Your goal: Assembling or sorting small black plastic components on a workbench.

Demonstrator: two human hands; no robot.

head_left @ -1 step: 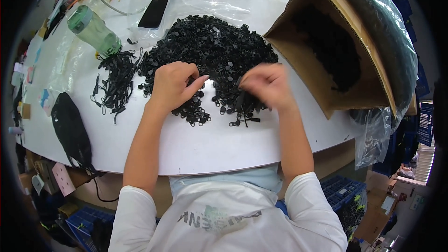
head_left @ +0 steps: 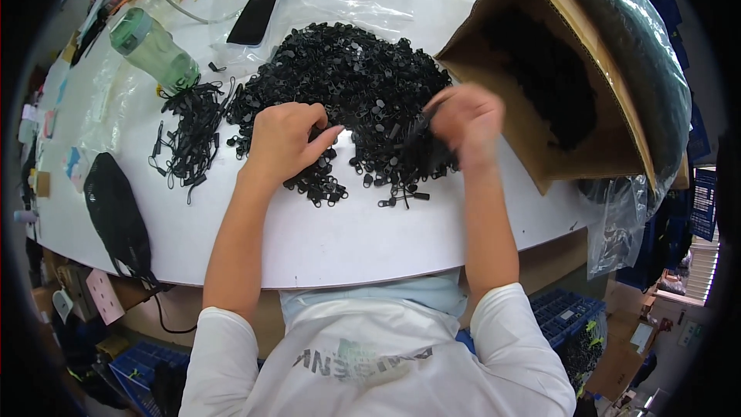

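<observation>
A large heap of small black zipper sliders [head_left: 347,62] spreads over the white table. My left hand [head_left: 285,139] rests at its near left side, fingers curled and thumb reaching toward the index finger; whatever they pinch is hidden. Motion smears my right hand [head_left: 469,120] above the heap's right edge. Its fingers look closed, with something dark and blurred at the tips. A few sliders [head_left: 320,185] lie loose below my left hand. Near the right front of the heap is a black corded zipper pull [head_left: 417,197]. More corded pulls [head_left: 193,131] form a smaller pile on the left.
An open cardboard box [head_left: 494,108] with dark contents lies tipped at the right, beside a plastic bag [head_left: 648,46]. A green bottle [head_left: 158,50] and a phone [head_left: 255,15] are at the back left. A black pouch-like item [head_left: 116,212] lies near the left edge.
My right hand has moved to the right and slightly away from me, still blurred. My left hand stays in place.
</observation>
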